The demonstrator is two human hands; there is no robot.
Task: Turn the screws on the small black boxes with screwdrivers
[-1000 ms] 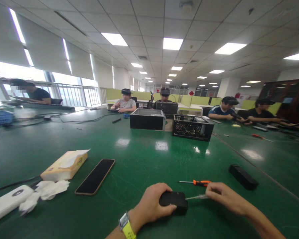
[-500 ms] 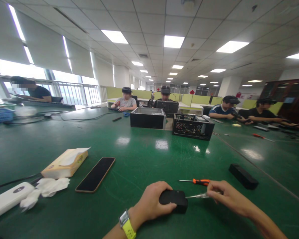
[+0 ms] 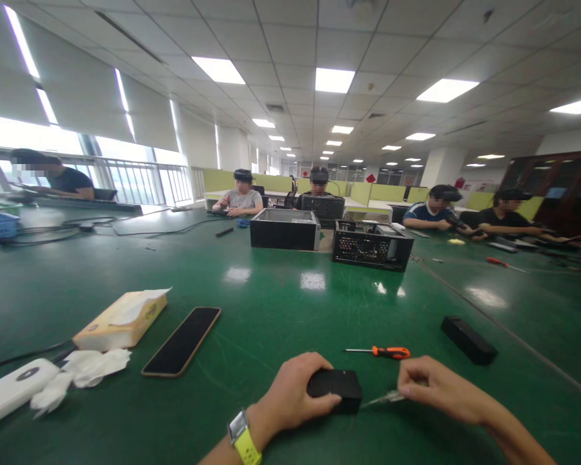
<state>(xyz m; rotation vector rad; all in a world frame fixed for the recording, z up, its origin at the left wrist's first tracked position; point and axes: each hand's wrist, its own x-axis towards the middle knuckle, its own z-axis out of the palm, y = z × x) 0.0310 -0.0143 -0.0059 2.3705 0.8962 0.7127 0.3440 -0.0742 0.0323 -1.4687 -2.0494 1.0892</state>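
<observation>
My left hand is wrapped round a small black box, pressing it to the green table; a yellow-strapped watch is on that wrist. To the right, my right hand pinches slim silver tweezers. Their pointed tip lies close to the box's lower right corner; whether it touches cannot be made out. Just beyond the tweezers lies an orange-and-black screwdriver, its shaft pointing left. A second black block rests farther right.
On the left lie a phone, a tissue pack, crumpled tissues and a white device. Two open metal cases, one black-fronted and one perforated, stand across the table. Several people sit around it.
My right hand has drawn the tweezers' tip down and slightly away from the box's right end. The screwdriver's handle now shows fully. My left hand keeps its hold.
</observation>
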